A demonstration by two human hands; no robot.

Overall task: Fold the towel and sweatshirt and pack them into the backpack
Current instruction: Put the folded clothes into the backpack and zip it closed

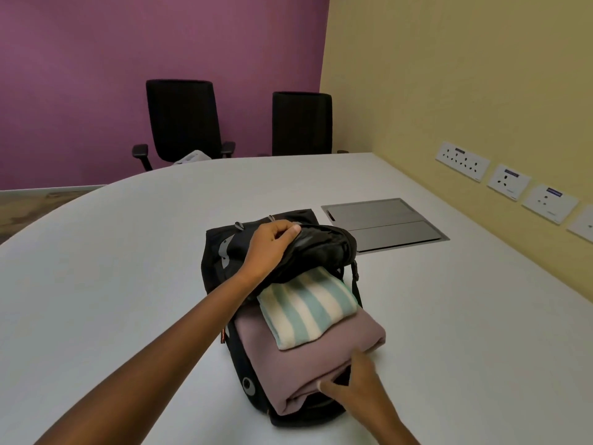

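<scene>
- A black backpack [215, 261] is laid flat on a white table [128, 252], with its opening turned toward the camera.
- The backpack's top flap [324, 245] is held lifted by the left hand [272, 245]. The fingers are curled over the flap's edge and the thumb is pressed against its upper side, so the flap is firmly gripped.
- A folded mauve sweatshirt [308, 361] is seen lying in the backpack's open mouth. Its far part is tucked under the flap, and its near part is exposed above the lower black shell.
- A folded towel [308, 306], striped pale blue and cream, is stacked on top of the sweatshirt. Its far end is hidden under the raised flap.
- The right hand [356, 380] is placed against the near right corner of the sweatshirt. The thumb is stretched along the fold's edge and a finger is extended up its side. Nothing is seen clasped, and the hand is blurred.
- A grey metal cover plate [382, 223] is set flush into the table just beyond the backpack, on the right.
- Two black office chairs [183, 120] [301, 123] are stood at the far side of the table, before a purple wall [96, 75].
- White wall sockets [462, 160] are mounted in a row on the yellow wall [449, 75] at the right.
</scene>
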